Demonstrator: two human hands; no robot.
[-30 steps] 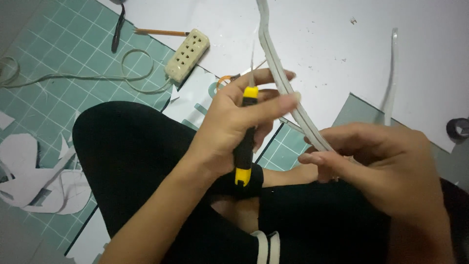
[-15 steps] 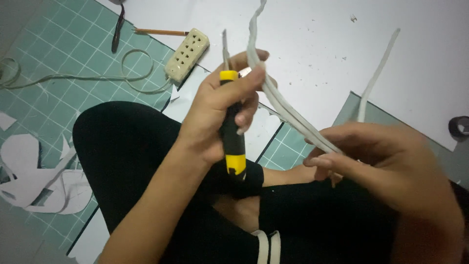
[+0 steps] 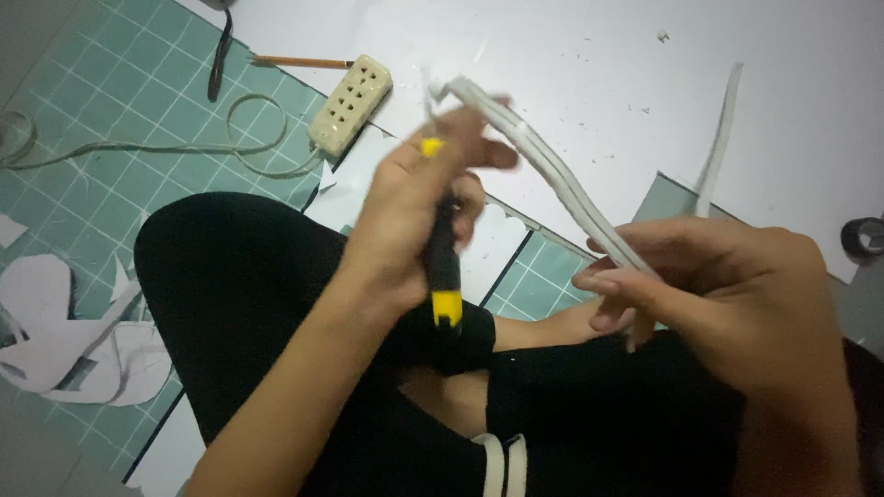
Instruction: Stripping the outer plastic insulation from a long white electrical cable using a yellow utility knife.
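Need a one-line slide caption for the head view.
Left hand grips a black-and-yellow knife against a white strip held by the right hand.

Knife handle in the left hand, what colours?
Black with yellow ends, on the knife handle in the left hand; head view.

Floor w/ green cutting mat

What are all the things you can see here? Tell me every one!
Black-and-yellow-handled cutting knife: one, in the left hand.
Long white foam strips: a bundle, white, held between both hands.
Cream power strip: one, upper left, cord looping over the mat.
Green gridded cutting mat: one, on the floor, left.
Large white sheet: one, top.
Orange pencil: one, beside the power strip.
White offcuts: several, lower left.
Black tape roll: one, right edge.
Left hand: grips the knife.
Right hand: pinches the strips.
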